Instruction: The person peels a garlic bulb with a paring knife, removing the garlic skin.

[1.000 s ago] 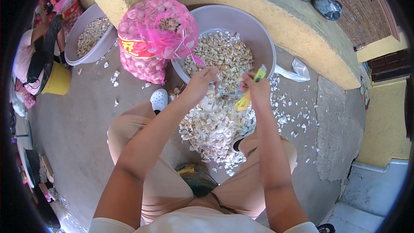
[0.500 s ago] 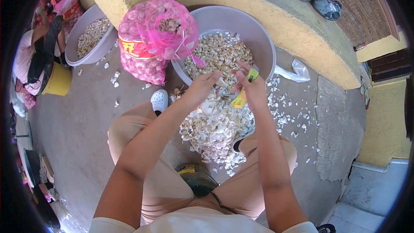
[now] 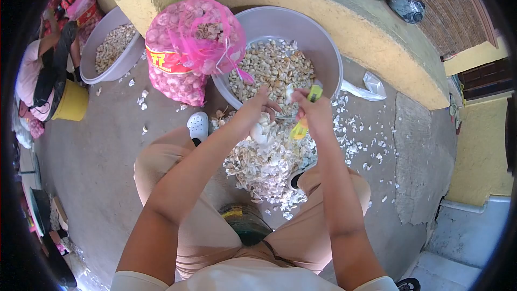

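My right hand (image 3: 314,109) is closed around a yellow-green cutter (image 3: 315,94), near the rim of a large round tub (image 3: 333,48). A small white clove (image 3: 290,92) shows at its fingertips. Left of it, my left hand (image 3: 259,109) has its fingers curled around a whitish garlic bulb (image 3: 260,129), partly hidden by the hand. Garlic cloves (image 3: 277,67) cover the tub's bottom. Beneath both hands lies a heap of papery garlic skins (image 3: 264,167) on the floor. A pink mesh bag of garlic (image 3: 177,83) leans at the tub's left.
At the far left a person (image 3: 35,75) sits on a yellow bucket (image 3: 72,99) beside another tub (image 3: 121,64) of cloves. A low curved wall (image 3: 350,32) runs behind the large tub. A clear plastic bag (image 3: 371,87) lies right of it. My shoe (image 3: 198,125) stands left of the skins.
My hands have moved slightly apart. The left hand has shifted lower, and a white clove now shows at my right fingertips.
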Motion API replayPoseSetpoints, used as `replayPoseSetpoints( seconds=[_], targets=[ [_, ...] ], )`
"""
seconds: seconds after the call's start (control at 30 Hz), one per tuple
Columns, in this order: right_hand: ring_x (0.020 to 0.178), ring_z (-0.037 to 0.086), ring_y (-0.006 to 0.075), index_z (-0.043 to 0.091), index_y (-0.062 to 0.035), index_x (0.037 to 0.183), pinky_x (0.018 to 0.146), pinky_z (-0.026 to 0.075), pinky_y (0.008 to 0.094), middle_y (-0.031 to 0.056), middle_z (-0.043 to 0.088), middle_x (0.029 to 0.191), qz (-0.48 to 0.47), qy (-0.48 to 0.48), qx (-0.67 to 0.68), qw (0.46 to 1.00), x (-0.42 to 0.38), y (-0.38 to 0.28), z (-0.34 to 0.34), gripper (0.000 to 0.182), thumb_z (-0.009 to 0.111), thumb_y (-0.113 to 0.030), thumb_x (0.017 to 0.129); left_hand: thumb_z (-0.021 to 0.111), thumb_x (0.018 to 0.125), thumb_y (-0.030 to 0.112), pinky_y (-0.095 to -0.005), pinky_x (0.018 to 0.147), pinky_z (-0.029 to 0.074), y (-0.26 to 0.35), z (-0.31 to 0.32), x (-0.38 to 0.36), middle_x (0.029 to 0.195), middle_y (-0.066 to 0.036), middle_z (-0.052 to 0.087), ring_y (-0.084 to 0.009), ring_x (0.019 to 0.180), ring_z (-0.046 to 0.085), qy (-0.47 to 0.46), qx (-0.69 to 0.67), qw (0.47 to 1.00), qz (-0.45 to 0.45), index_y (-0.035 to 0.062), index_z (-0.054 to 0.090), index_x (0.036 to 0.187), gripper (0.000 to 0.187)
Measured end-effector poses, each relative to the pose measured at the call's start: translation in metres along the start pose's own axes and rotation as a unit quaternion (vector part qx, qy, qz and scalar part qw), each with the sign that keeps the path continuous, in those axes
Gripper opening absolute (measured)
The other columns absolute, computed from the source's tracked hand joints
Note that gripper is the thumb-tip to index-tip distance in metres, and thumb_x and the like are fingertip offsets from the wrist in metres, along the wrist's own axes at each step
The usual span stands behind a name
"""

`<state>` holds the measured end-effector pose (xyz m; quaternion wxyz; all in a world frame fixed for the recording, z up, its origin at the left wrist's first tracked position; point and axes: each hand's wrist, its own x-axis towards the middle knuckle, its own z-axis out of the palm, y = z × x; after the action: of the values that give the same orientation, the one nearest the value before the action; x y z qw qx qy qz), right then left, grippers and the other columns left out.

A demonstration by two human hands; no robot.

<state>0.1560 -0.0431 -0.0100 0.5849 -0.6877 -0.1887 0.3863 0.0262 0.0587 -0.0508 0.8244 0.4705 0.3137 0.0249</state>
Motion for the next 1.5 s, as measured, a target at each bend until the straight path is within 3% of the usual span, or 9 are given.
replayPoseSetpoints(
  seconds=[0.1, 0.2, 0.3, 0.4, 0.5, 0.6, 0.9, 1.1, 1.5],
  targets=[
    [0.042, 0.043, 0.0075, 0.056, 0.0041, 0.1, 0.039, 0.04, 0.0233, 0.0045, 0.055, 0.064, -0.015, 0.107, -0.04, 0.993, 0.011, 0.01, -0.006, 0.031, 0.062, -0.015, 0.077, 0.024, 0.09, 0.05, -0.027, 0.06, 0.041, -0.004, -0.002, 0.005, 0.068, -0.005, 0.051, -0.0136, 0.063, 0.05, 0.06, -0.125, 0.99, -0.04, 0.0018, 0.057, 0.082, 0.059],
    [0.042, 0.044, 0.0078, 0.053, 0.0029, 0.105, 0.039, 0.041, 0.0231, 0.0038, 0.053, 0.064, -0.009, 0.027, -0.071, 0.997, 0.007, 0.011, -0.002, 0.036, 0.062, -0.017, 0.077, 0.03, 0.089, 0.05, -0.0278, 0.053, 0.046, 0.003, 0.002, 0.0, 0.066, -0.003, 0.051, -0.0142, 0.055, 0.051, 0.122, -0.202, 0.971, -0.048, 0.0049, 0.055, 0.082, 0.052],
    [0.041, 0.048, 0.0097, 0.052, 0.0048, 0.104, 0.038, 0.041, 0.0242, 0.0075, 0.058, 0.069, 0.049, -0.132, -0.093, 0.986, -0.001, 0.007, 0.007, 0.044, 0.065, -0.026, 0.076, 0.03, 0.091, 0.043, -0.0301, 0.061, 0.045, 0.007, 0.006, -0.004, 0.075, -0.005, 0.051, -0.0162, 0.067, 0.053, 0.139, -0.24, 0.961, 0.02, 0.0042, 0.05, 0.089, 0.044],
    [0.041, 0.048, 0.01, 0.049, 0.0039, 0.108, 0.038, 0.041, 0.0241, 0.0077, 0.058, 0.069, 0.027, -0.153, -0.193, 0.969, -0.012, 0.01, 0.018, 0.047, 0.066, -0.024, 0.075, 0.033, 0.092, 0.036, -0.0296, 0.066, 0.044, 0.002, 0.006, -0.003, 0.079, -0.005, 0.052, -0.0161, 0.072, 0.053, 0.143, -0.234, 0.96, 0.058, 0.0052, 0.049, 0.093, 0.035],
    [0.041, 0.047, 0.01, 0.048, 0.0025, 0.107, 0.038, 0.041, 0.024, 0.0061, 0.056, 0.066, 0.038, -0.113, -0.128, 0.985, -0.008, 0.019, 0.019, 0.045, 0.067, -0.021, 0.074, 0.04, 0.09, 0.027, -0.0282, 0.07, 0.043, -0.007, 0.011, -0.002, 0.081, -0.003, 0.053, -0.0137, 0.075, 0.052, 0.116, -0.26, 0.954, 0.091, 0.0059, 0.049, 0.093, 0.023],
    [0.042, 0.046, 0.009, 0.046, 0.0007, 0.109, 0.037, 0.04, 0.024, 0.0035, 0.052, 0.065, 0.073, -0.106, 0.045, 0.991, -0.004, 0.016, 0.013, 0.044, 0.067, -0.016, 0.074, 0.046, 0.089, 0.026, -0.0247, 0.073, 0.039, -0.002, 0.007, -0.001, 0.086, -0.001, 0.052, -0.0103, 0.08, 0.05, 0.053, -0.173, 0.977, 0.117, 0.008, 0.051, 0.092, 0.019],
    [0.047, 0.041, 0.0071, 0.049, -0.0026, 0.101, 0.044, 0.04, 0.0247, 0.0002, 0.051, 0.07, 0.143, -0.057, 0.236, 0.959, -0.013, 0.008, 0.015, 0.031, 0.059, -0.023, 0.08, 0.065, 0.076, 0.021, -0.0241, 0.067, 0.043, 0.002, 0.004, 0.0, 0.085, -0.003, 0.056, -0.0102, 0.077, 0.053, 0.086, 0.131, 0.961, 0.228, 0.0016, 0.057, 0.09, 0.025],
    [0.05, 0.042, 0.0067, 0.054, -0.0039, 0.094, 0.045, 0.039, 0.0227, 0.0023, 0.055, 0.074, 0.159, -0.096, 0.285, 0.94, -0.009, 0.012, 0.003, 0.024, 0.057, -0.025, 0.082, 0.066, 0.073, 0.007, -0.0236, 0.072, 0.044, 0.02, 0.006, -0.016, 0.09, -0.005, 0.059, -0.0102, 0.083, 0.056, 0.016, 0.105, 0.978, 0.18, -0.0003, 0.057, 0.096, 0.026],
    [0.048, 0.041, 0.0045, 0.051, -0.005, 0.099, 0.045, 0.039, 0.0225, 0.002, 0.057, 0.079, 0.139, -0.144, 0.316, 0.927, -0.008, 0.012, -0.001, 0.025, 0.057, -0.023, 0.083, 0.062, 0.079, 0.015, -0.0239, 0.074, 0.044, 0.025, 0.005, -0.018, 0.091, -0.006, 0.06, -0.0112, 0.084, 0.056, -0.002, -0.008, 0.979, 0.204, -0.0011, 0.058, 0.099, 0.026]
  ],
)
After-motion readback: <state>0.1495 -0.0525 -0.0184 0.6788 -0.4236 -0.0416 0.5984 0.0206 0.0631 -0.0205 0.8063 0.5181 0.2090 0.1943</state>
